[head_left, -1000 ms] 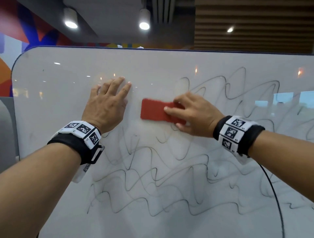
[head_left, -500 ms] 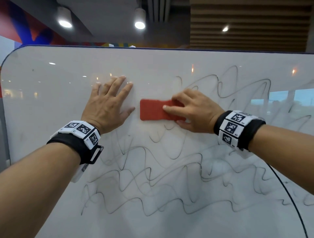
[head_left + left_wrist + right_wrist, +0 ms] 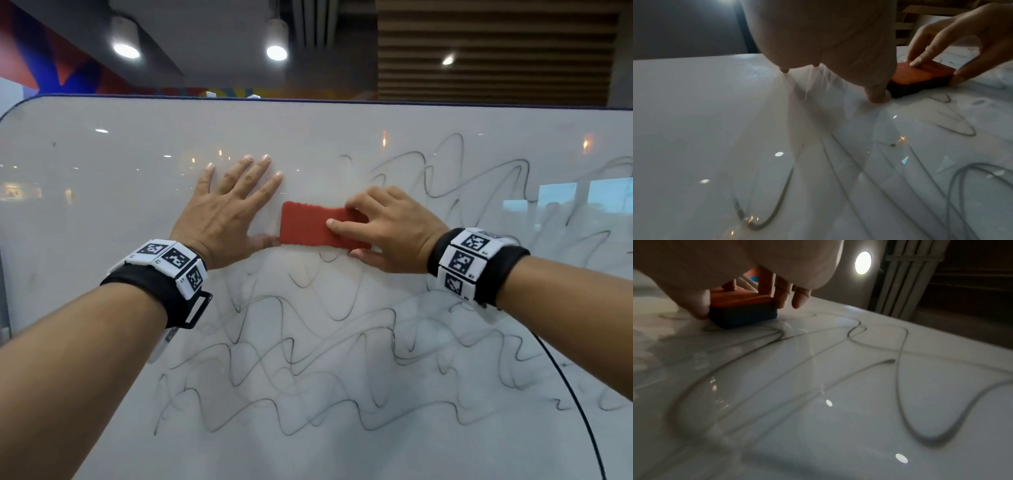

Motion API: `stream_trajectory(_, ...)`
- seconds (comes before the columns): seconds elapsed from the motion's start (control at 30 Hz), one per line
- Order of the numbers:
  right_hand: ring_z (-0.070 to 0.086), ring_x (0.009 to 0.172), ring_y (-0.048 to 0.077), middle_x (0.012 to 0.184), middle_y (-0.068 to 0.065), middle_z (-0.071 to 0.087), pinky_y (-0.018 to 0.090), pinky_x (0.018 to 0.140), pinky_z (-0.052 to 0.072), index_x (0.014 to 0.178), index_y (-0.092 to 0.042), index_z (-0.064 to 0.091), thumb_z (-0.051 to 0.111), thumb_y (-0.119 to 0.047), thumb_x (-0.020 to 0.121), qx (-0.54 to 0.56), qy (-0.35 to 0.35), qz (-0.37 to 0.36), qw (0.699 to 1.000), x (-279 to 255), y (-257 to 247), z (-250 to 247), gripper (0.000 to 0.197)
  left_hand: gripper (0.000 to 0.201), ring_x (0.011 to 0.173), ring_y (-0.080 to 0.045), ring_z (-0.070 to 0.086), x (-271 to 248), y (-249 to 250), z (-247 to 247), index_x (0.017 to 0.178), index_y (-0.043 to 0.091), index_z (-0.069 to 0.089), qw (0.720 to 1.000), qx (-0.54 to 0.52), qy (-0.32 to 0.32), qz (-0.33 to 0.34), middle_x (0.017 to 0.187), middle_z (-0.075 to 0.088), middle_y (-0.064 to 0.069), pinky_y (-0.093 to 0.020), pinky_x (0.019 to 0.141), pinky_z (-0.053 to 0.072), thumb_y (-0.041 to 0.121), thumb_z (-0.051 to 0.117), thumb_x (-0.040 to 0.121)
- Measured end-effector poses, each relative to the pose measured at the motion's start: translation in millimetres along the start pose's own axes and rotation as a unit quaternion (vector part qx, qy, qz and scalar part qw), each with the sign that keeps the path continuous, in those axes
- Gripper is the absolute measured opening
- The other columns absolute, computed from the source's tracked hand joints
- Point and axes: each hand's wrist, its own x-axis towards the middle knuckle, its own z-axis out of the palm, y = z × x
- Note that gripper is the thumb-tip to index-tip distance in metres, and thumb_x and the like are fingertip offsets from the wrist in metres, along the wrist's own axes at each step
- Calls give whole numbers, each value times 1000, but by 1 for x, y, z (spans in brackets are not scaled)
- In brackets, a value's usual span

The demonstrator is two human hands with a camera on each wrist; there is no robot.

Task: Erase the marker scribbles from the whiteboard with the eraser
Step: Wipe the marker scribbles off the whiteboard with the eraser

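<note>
eraser: red-backed eraser (image 3: 317, 224) flat on whiteboard (image 3: 102, 205), just beside left thumb
right hand (image 3: 394, 229): gripping eraser
left hand (image 3: 226, 209): flat, fingers spread, bracing
risk: eraser bumps thumb; scribbles (image 3: 308, 370) below missed, smear under light pressure

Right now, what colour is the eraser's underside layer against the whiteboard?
Dark, near black, beneath the rectangular eraser's red-orange top; clearest in the right wrist view.

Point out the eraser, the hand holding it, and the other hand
eraser (image 3: 308, 224): head view, bare red top.
right hand (image 3: 394, 229): head view, back of hand.
left hand (image 3: 222, 214): head view, back of hand, flat on whiteboard (image 3: 102, 205).
</note>
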Motion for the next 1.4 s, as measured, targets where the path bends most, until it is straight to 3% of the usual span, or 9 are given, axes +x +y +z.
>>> stream_trajectory(0.2, 54, 92, 36, 112, 17, 58, 45, 76, 48, 128, -20, 61, 74, -31, 73, 13, 23, 66, 997, 13, 12, -10, 58, 77, 153, -20, -2, -1, -4, -2, 158, 30, 3, 1000, -7, -4, 6, 167, -3, 1, -55, 122, 10, 49, 45, 97)
stream_trajectory(0.43, 54, 93, 31, 112, 13, 58, 42, 75, 46, 127, -24, 59, 70, -34, 79, 12, -26, -39, 999, -5, -7, 2, 51, 76, 153, -23, 5, -1, -1, -5, 158, 28, 12, 1000, -10, -2, 1, 167, 3, -2, -53, 121, 14, 38, 54, 96)
stream_trajectory(0.6, 55, 96, 37, 113, 15, 58, 47, 77, 48, 128, -21, 60, 75, -33, 75, 19, 23, 114, 993, 16, 27, -22, 56, 75, 151, -24, 9, 0, 3, -9, 157, 28, 19, 999, -35, 1, -9, 166, 10, -3, -54, 120, 16, 35, 57, 92)
stream_trajectory(0.7, 54, 93, 36, 112, 16, 59, 45, 76, 48, 127, -20, 61, 71, -30, 75, 21, 18, 66, 997, 5, 9, -9, 54, 75, 148, -28, 20, 0, 6, -15, 155, 23, 24, 998, -56, 14, -15, 164, 16, -5, -53, 119, 20, 43, 52, 88)
stream_trajectory(0.8, 56, 95, 34, 113, 13, 60, 44, 76, 48, 127, -21, 61, 74, -30, 73, 27, -6, 10, 1000, -7, -7, 0, 56, 89, 143, -30, 30, 0, 15, -20, 154, 18, 24, 998, -60, 22, 17, 162, 21, -7, -53, 118, 23, 68, 39, 83)
stream_trajectory(0.9, 56, 98, 31, 115, 10, 60, 43, 80, 47, 128, -23, 59, 78, -35, 71, 20, -13, 15, 1000, -5, -6, -3, 61, 103, 132, -31, 42, 8, 34, -21, 152, 13, 28, 995, -7, 30, 92, 151, 38, -10, -52, 108, 37, 78, 51, 75)
stream_trajectory(1.13, 49, 118, 28, 135, 8, 51, 43, 101, 40, 141, -16, 39, 72, -70, 66, 29, -11, 91, 995, -15, 7, -12, 98, 81, 93, -28, 58, 21, 67, -14, 139, 12, 47, 983, 8, 51, 174, 112, 59, -6, -41, 75, 50, 51, 69, 71)
stream_trajectory(1.27, 35, 136, 34, 151, 14, 33, 52, 116, 26, 152, -11, 25, 49, -87, 66, -9, -46, 171, 984, -27, 42, -31, 117, 74, 91, -32, 55, 25, 65, -17, 141, 10, 45, 993, -52, 82, 62, 111, 58, -9, -42, 72, 53, 48, 52, 78)
stream_trajectory(1.4, 23, 145, 36, 159, 16, 20, 55, 120, 19, 156, -13, 14, 48, -88, 66, -42, -90, 200, 975, -40, 66, -37, 122, 80, 96, -36, 54, 37, 63, -25, 150, 8, 37, 991, -51, 117, -34, 122, 55, -13, -43, 68, 50, 43, 60, 82)
